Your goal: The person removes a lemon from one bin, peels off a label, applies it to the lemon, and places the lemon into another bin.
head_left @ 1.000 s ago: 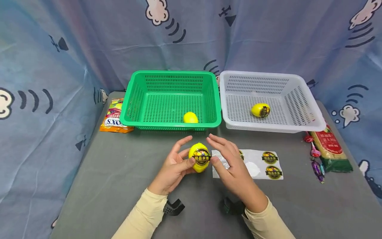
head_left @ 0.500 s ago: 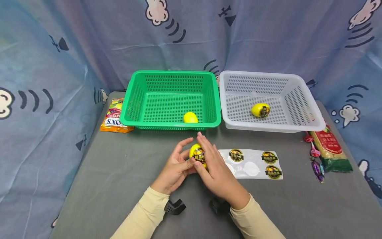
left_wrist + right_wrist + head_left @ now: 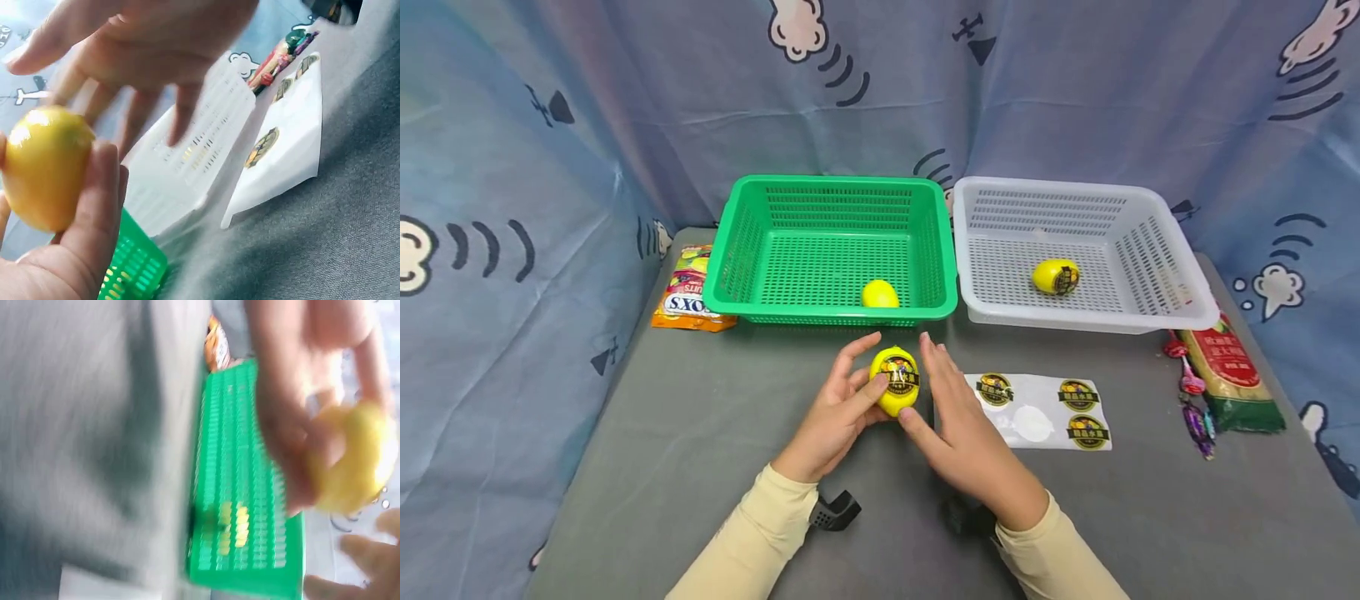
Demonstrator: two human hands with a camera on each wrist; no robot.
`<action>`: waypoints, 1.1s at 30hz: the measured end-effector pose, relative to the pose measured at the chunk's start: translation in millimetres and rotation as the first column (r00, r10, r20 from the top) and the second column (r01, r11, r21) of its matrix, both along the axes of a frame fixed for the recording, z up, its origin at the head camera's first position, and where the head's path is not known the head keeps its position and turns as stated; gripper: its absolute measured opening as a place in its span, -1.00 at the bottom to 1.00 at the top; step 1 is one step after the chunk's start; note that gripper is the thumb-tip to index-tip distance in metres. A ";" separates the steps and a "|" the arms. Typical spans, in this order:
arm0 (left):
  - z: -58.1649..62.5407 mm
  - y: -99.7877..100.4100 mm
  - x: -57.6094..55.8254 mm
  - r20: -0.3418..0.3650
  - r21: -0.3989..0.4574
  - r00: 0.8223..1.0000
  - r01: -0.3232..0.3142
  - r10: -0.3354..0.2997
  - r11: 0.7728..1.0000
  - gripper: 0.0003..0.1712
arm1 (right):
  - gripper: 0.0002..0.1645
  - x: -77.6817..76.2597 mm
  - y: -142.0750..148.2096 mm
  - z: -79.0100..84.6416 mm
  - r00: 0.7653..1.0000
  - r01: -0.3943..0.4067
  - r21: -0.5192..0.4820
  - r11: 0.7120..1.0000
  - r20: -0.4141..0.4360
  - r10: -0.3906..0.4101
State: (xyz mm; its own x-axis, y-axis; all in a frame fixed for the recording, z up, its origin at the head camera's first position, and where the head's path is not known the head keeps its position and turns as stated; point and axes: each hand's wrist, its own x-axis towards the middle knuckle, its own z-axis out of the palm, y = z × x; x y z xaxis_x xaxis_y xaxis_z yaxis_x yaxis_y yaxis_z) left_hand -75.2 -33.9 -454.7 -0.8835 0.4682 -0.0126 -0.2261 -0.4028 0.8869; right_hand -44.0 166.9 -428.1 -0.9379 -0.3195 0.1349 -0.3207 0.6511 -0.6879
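My left hand (image 3: 831,412) pinches a yellow lemon (image 3: 895,400) between thumb and fingers above the middle of the table. On its upward side is a round black-and-gold sticker (image 3: 899,375). My right hand (image 3: 966,437) is just to the right with straight fingers, its thumb tip close to the lemon's lower right side. In the left wrist view, the right hand (image 3: 156,50) spreads its fingers above and beside the lemon (image 3: 49,172). Right of the hands lies a white sticker sheet (image 3: 1048,390) bearing several round stickers. The right wrist view is blurred.
Behind the hands stand a green basket (image 3: 831,314) with one lemon (image 3: 880,294) and a white basket (image 3: 1082,322) with one stickered lemon (image 3: 1045,277). An orange snack bag (image 3: 688,287) lies at left. Wrapped candies (image 3: 1197,412) and a red-green bag (image 3: 1236,375) lie at right.
My right hand came in from the right, covered the lemon's sticker side, then drew back slightly. The left hand still holds the lemon, now a little farther from me.
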 end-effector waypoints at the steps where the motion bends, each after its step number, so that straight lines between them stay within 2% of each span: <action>1: 0.0 1.2 -0.2 -0.004 -0.016 1.000 -0.009 0.009 1.000 -0.30 | -0.07 0.7 -1.2 -0.2 1.000 0.000 -0.034 0.999 -0.030 -0.001; 4: -0.8 5.8 1.5 -0.004 -0.022 1.000 -0.023 0.023 0.999 -0.31 | -0.28 -0.6 -7.8 -2.4 0.992 -0.014 -0.089 0.996 -0.126 0.003; 8: -0.4 11.5 7.7 -0.002 0.015 0.999 -0.032 0.032 0.999 -0.27 | -0.30 -3.6 -13.1 -6.3 0.982 -0.003 -0.030 1.000 -0.188 -0.003; 12: 3.7 16.9 10.1 -0.010 0.030 0.999 -0.041 0.042 0.999 -0.28 | -0.23 -4.7 -10.0 -3.9 0.980 0.026 0.032 0.999 -0.196 -0.019; 18: 7.1 25.0 8.6 -0.003 0.027 0.997 -0.082 0.083 0.996 -0.43 | -0.12 -8.3 -7.9 1.6 0.981 0.048 0.047 0.998 -0.192 -0.038; 22: 6.1 29.1 9.4 -0.001 0.031 0.993 -0.114 0.114 0.993 -0.47 | -0.05 -7.0 -9.4 1.7 0.972 0.079 0.074 0.994 -0.228 -0.061; 28: 4.5 30.8 9.6 -0.040 0.024 0.986 -0.159 0.160 0.987 -0.43 | -0.06 -5.3 -10.9 1.4 0.966 0.101 0.115 0.988 -0.250 -0.069; 33: 4.0 32.3 10.9 -0.103 -0.016 0.982 -0.159 0.156 0.987 -0.47 | -0.07 -5.6 -10.8 1.6 0.966 0.120 0.136 0.983 -0.245 -0.084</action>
State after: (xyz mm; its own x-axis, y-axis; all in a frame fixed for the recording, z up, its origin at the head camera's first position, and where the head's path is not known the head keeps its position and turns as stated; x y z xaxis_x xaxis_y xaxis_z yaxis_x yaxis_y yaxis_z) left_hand -64.3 -1.6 -450.7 -0.9434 0.3239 0.0714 -0.0700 -0.4049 0.9117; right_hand -49.6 156.1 -426.5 -0.9134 -0.2568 0.3159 -0.3893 0.7780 -0.4930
